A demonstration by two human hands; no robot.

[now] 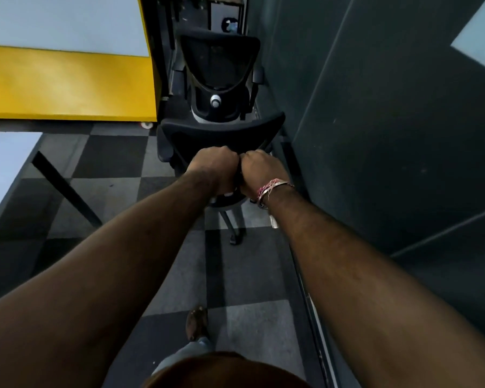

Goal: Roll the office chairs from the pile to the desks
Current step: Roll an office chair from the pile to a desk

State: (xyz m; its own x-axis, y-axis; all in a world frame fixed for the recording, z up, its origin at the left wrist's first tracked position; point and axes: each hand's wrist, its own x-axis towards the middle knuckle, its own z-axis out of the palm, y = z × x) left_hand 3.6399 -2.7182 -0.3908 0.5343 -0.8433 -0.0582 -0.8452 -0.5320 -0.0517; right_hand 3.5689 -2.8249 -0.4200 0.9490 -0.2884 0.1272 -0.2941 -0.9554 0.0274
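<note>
Right, head view, the only one we have: both arms are stretched forward down a narrow aisle. The left hand [217,166] and the right hand [261,170] sit knuckle to knuckle, fingers curled tight over a dark part at the back of the near office chair [221,133], just below its backrest. Exactly which part they hold, I cannot tell; the hands hide it. A bracelet [269,189] rides the right wrist.

That chair stands in the middle of the aisle, one caster [235,239] showing beneath it. Just beyond it waits a second office chair [219,63], mesh back facing us, so the pile looks far from cleared. My read: one chair is in hand and on its way, at least one more is left to fetch.

Now the room. On the right, a dark partition wall [375,135] runs close alongside the chair, with a floor rail [314,303] at its foot. On the left, a yellow cabinet [67,85] crowds the far end, and a white desk [3,163] with a slanted black leg [65,189] juts in nearer. Between them the checkered carpet [109,158] opens leftward, which looks the likeliest way to swing the chair out. A foot [198,323] steps along near centre.
</note>
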